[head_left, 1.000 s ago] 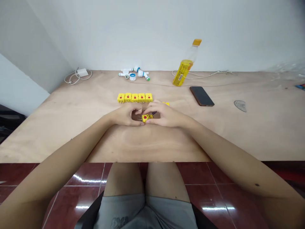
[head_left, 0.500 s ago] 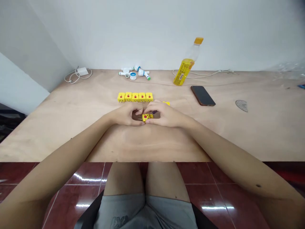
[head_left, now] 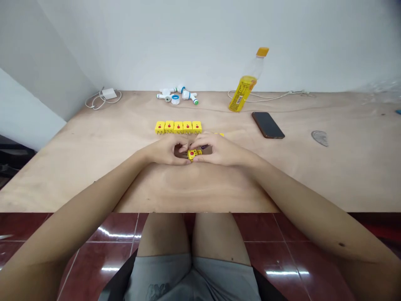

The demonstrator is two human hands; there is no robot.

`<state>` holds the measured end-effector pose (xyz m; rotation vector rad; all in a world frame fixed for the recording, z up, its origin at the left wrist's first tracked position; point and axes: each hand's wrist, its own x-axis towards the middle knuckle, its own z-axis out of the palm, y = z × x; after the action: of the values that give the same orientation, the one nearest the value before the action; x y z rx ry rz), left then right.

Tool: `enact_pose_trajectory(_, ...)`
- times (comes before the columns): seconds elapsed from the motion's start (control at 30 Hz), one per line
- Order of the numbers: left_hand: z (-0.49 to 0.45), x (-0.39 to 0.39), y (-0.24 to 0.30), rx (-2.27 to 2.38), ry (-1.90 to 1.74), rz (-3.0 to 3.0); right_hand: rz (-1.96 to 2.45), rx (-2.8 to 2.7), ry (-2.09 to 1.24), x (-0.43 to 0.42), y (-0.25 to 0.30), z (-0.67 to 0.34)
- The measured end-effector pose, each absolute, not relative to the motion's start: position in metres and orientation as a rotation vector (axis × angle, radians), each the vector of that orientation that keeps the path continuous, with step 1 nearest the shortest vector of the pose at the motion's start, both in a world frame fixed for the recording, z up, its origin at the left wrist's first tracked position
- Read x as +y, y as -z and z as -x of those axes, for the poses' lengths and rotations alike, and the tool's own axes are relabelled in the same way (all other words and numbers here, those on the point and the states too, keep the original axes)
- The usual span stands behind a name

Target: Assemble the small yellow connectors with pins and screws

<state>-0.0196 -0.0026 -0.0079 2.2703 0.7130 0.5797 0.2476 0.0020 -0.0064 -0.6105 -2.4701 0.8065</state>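
1. A white charger (head_left: 109, 93) lies in its looped pale cable at the wooden tabletop's (head_left: 78, 167) far corner.
2. My left hand (head_left: 165, 149) is curled, thumb tip at the prong end of a yellow plug (head_left: 192, 154); I cannot tell whether it grips or only steadies it.
3. Beyond, smooth white plastic fittings (head_left: 187, 95) with blue and green rings overlap, so their separate shapes blur together.
4. Five boxy yellow plugs (head_left: 178, 127) stand side by side, red dots facing me, metal pins partly visible.
5. The plug I'm working on sits between my hands, its inner detail too small to read.
6. My right hand (head_left: 221, 150) pinches that plug; something dark (head_left: 204, 146) shows inside its curl, and a yellow edge (head_left: 220, 134) peeks from behind it.
7. A clear bottle (head_left: 242, 93) of yellow liquid, then a glossy black phone (head_left: 268, 125).
8. A thin grey half-disc (head_left: 320, 138), its markings unreadable.
9. Crinkled transparent plastic (head_left: 384, 91) and a blue scrap (head_left: 398, 111), the scrap cut off by the edge of my view.
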Motion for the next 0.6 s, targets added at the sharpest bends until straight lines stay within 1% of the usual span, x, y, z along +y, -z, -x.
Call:
enact_pose_trajectory(0.13,0.0185,-0.0037,0.0065,0.698,-0.591,-2.265,0.639,-2.511,-0.731,0.0027,0.0084,-0.2498)
enact_pose_trajectory(0.4,0.0166,-0.0055,0.0037,0.698,-0.573,-2.270,0.642,-2.446,-0.817,0.0040,0.0103,-0.2481)
enact_pose_trajectory(0.5,0.0157,-0.0058,0.0072,0.709,-0.595,-2.276,0.639,-2.473,-0.741,0.0013,0.0086,-0.2488)
enact_pose_trajectory(0.6,0.0128,-0.0073,0.0104,0.764,-0.711,-2.236,0.674,-2.445,-0.617,-0.0005,0.0096,-0.2508)
